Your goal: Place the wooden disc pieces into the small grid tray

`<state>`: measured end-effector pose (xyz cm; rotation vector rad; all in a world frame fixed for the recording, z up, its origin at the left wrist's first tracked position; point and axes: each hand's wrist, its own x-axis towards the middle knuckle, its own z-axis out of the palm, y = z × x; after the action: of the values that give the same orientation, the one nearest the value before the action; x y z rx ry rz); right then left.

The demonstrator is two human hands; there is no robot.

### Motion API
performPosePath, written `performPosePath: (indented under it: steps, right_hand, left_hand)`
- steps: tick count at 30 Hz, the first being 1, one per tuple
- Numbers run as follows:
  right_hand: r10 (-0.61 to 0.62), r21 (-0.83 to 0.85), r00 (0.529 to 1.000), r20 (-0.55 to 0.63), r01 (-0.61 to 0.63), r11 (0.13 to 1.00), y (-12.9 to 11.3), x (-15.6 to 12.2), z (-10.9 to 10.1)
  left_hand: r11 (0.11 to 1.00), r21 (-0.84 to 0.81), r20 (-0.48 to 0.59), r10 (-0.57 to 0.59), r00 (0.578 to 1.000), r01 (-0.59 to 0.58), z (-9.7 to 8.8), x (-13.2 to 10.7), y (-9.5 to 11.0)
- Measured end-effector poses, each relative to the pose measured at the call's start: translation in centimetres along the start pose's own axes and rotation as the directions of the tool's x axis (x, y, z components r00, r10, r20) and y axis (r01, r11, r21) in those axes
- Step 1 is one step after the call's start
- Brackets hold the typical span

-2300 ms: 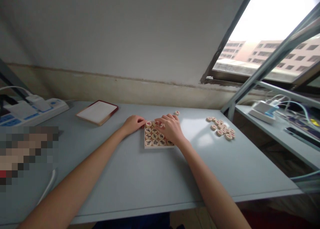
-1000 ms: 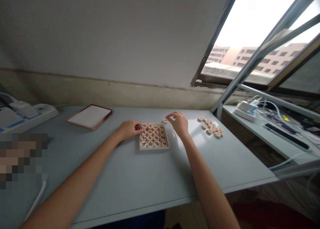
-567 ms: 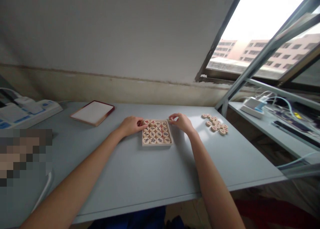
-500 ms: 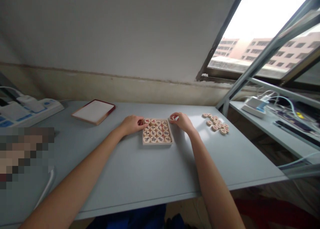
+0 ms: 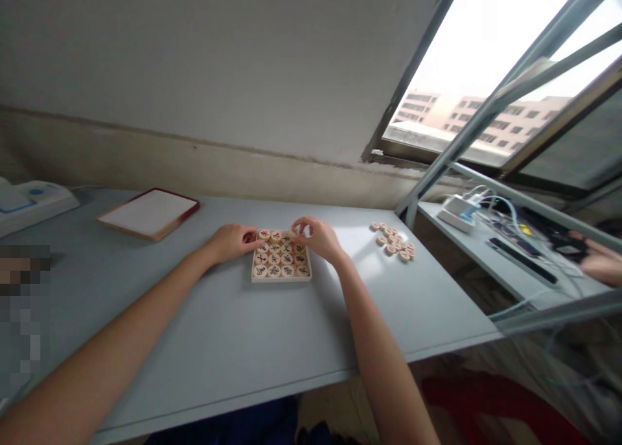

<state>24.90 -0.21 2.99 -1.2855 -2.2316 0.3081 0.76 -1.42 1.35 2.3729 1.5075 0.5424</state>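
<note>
Rows of round wooden Chinese chess pieces (image 5: 275, 259), with red or black characters, lie in a shallow pale box (image 5: 282, 280) on the table. At the box's far left corner, my left hand (image 5: 232, 243) is closed on its side, thumb against the rim. Above the far right corner, my right hand (image 5: 318, 238) pinches a Chinese chess piece (image 5: 296, 232), partly hidden by the fingers. Whether that piece touches the box floor I cannot tell. To the right, several more loose pieces (image 5: 394, 242) lie in a cluster.
A flat lid-like tray with a reddish edge (image 5: 151, 213) lies at the back left. Beyond it stands a white power strip (image 5: 36, 202). A metal post (image 5: 440, 163) rises at the right, beside a side desk with cables and a charger (image 5: 457, 213). Another person's hand (image 5: 600, 260) shows there.
My right hand has moved from beside the box's right edge to over its far right corner with the piece. My left hand stays at the box. The view has turned right.
</note>
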Motion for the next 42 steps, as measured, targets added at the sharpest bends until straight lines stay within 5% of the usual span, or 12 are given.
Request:
performPosePath:
  steps: [13, 23, 42]
  right_hand:
    - [-0.050, 0.089, 0.988, 0.144, 0.037, 0.995, 0.1, -0.2, 0.0]
    - [-0.079, 0.306, 0.984, 0.159, 0.027, 0.952, 1.6, 0.2, 0.4]
    - [-0.073, 0.383, 0.988, 0.136, 0.015, 0.924, 1.6, 0.4, 0.8]
  left_hand:
    - [0.999, 0.030, 0.024, 0.037, 0.999, -0.038, -0.2, -0.1, 0.1]
    - [0.959, 0.283, -0.035, 0.039, 0.999, -0.028, 1.2, 0.0, -1.2]
    - [0.990, 0.138, 0.002, -0.036, 0.999, 0.035, 0.4, -0.2, 0.0]
